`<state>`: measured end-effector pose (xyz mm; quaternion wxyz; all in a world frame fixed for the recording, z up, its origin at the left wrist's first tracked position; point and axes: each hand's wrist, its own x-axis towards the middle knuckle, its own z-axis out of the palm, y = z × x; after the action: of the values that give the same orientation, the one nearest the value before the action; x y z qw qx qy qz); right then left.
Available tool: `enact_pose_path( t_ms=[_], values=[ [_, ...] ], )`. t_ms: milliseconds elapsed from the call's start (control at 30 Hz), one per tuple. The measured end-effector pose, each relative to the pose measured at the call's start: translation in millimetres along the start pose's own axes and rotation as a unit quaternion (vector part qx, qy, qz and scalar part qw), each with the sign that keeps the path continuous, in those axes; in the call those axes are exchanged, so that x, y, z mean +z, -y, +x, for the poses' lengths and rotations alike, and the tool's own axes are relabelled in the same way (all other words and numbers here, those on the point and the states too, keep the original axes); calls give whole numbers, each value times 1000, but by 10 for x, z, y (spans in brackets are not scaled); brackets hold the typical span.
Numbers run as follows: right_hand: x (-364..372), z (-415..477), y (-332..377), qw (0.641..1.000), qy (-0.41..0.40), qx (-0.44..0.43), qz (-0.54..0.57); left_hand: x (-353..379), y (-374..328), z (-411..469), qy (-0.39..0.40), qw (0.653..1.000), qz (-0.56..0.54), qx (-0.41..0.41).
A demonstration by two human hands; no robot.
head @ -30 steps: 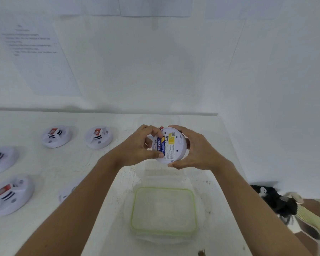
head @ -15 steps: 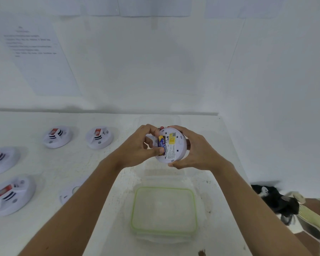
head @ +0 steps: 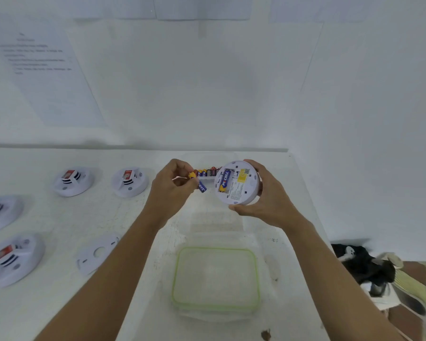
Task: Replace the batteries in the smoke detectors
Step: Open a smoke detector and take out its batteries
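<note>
A lid (head: pixel 215 279) with a green rim lies nearest on the table (head: pixel 59 303). Above it, the right hand (head: pixel 263 195) grips a detector (head: pixel 236 182), back up, with one battery (head: pixel 224 180) inside. The left hand (head: pixel 172 190) pinches a loose battery (head: pixel 199 183) just beside it. More batteries (head: pixel 207 172) sit behind.

Open lane down the middle, clutter off to the left

Both hands hang above the tabletop (head: pixel 59 217), with a bare strip between the left hand (head: pixel 172 190) and right hand (head: pixel 268 200). Under them a green-rimmed lid (head: pixel 177 274) blocks the near centre, a row of batteries (head: pixel 207 172) sits behind, and four detectors (head: pixel 129 182) plus a flat mounting plate (head: pixel 96 254) crowd the left.
</note>
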<state>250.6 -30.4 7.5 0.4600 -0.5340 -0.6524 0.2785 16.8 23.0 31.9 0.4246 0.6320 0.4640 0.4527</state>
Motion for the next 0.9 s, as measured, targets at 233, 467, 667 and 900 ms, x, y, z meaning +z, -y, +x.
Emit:
enact_pose_path(
  t_ms=[233,467,667,900],
  values=[
    [-49,-118,-139,998,-30,29,42,107,11,-27,203,923,324,48],
    [-76,-156,-100,998,-1,39,43,331,73,37,299,797,524,-30],
    [-95,-178,-47,998,27,39,34,348,116,56,294,783,548,-33],
    [-72,-185,-19,998,34,42,41,239,33,49,255,820,512,20]
  ],
)
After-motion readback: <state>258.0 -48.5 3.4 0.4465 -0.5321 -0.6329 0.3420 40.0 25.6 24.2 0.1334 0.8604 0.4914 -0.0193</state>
